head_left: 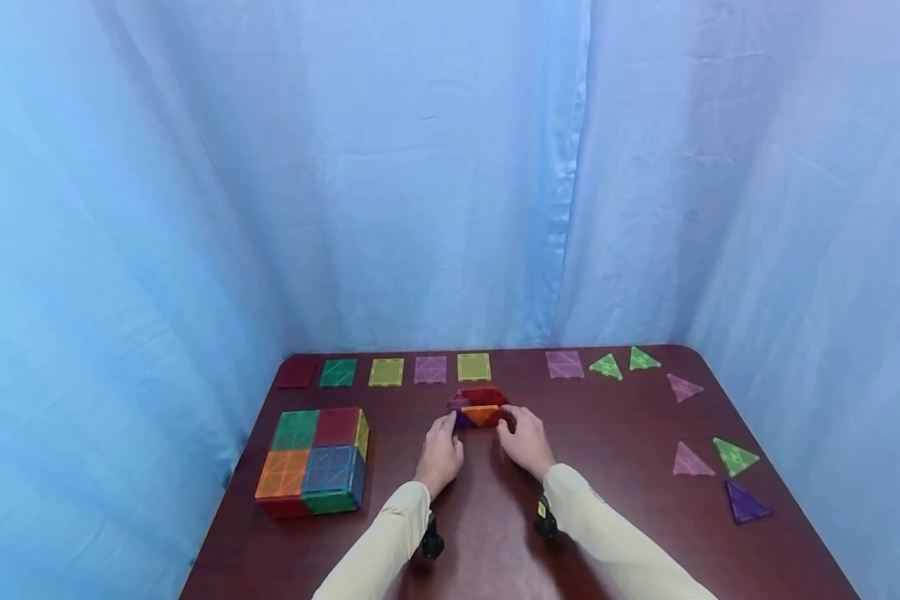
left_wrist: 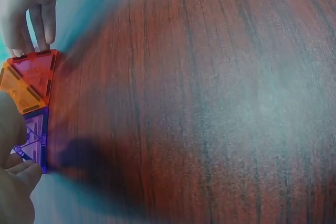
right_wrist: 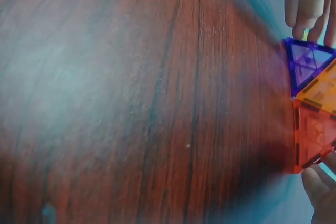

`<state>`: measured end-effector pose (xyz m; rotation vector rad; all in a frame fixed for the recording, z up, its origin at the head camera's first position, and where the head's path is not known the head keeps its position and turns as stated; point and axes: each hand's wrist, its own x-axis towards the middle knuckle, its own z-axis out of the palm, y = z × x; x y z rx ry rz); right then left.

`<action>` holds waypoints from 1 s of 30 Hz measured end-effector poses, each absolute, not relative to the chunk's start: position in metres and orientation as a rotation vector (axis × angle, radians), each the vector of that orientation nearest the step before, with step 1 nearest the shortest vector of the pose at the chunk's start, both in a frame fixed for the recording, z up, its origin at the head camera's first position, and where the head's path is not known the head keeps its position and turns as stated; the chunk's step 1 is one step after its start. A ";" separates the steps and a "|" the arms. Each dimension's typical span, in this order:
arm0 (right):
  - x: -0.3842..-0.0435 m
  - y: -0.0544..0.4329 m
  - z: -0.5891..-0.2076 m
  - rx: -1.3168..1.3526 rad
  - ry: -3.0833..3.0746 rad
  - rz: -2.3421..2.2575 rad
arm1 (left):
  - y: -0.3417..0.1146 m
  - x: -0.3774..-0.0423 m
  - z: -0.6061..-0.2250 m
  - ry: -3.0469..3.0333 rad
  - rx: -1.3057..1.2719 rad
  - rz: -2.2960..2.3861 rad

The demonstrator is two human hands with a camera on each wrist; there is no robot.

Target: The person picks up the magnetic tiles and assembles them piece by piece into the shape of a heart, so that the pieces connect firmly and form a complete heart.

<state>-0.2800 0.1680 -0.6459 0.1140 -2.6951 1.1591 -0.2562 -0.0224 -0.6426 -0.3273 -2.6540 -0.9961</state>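
Observation:
Three triangular magnetic tiles stand side by side in a low row: a purple tile (right_wrist: 306,62), an orange tile (head_left: 482,413) and a red tile (left_wrist: 37,71). With its fingers at the outer side of the purple one, my left hand (head_left: 440,454) holds the row's left end. The right hand (head_left: 527,440) grips the red tile at the opposite end, index finger near its top corner and thumb lower at its side. Directly behind this row, another red piece (head_left: 487,395) and a pinkish piece (head_left: 458,402) show, partly covered by the front tiles.
A box of multicoloured square tiles (head_left: 315,458) stands at the left. Along the table's back edge lie several square tiles (head_left: 386,372) and green triangles (head_left: 607,367). More triangles, among them a purple one (head_left: 747,502), lie at the right. Blue curtains (head_left: 435,183) surround the table.

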 end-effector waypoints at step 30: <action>-0.256 0.339 -0.604 0.002 -3.039 0.589 | -0.021 -0.254 -0.633 -2.758 -0.170 -1.065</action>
